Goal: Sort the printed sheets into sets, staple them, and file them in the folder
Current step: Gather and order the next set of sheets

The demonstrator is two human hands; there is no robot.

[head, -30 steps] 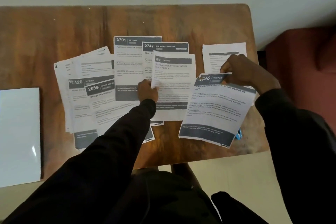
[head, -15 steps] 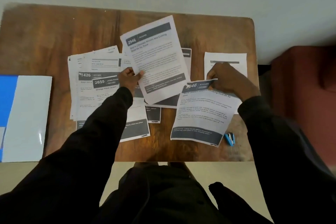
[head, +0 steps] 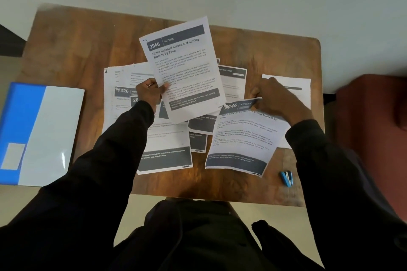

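Here the left hand [head: 149, 93] pinches a raised 2946 sheet [head: 184, 66]; the right hand [head: 274, 97] grips a second 2946 sheet [head: 242, 138], covering its header's end. Other sheets [head: 164, 157] overlap on the table [head: 77, 50], half hidden; the folder [head: 44, 130] is cropped left.

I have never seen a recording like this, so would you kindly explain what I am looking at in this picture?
There is no machine here: a person works with bare hands, and the single picture comes from a camera worn on their head, looking down. On the wooden table lie loose printed sheets, a blue folder at the person's left and a small blue stapler near the right. The left hand grips a raised 2946 sheet; the right hand pinches the top edge of a second 2946 sheet.
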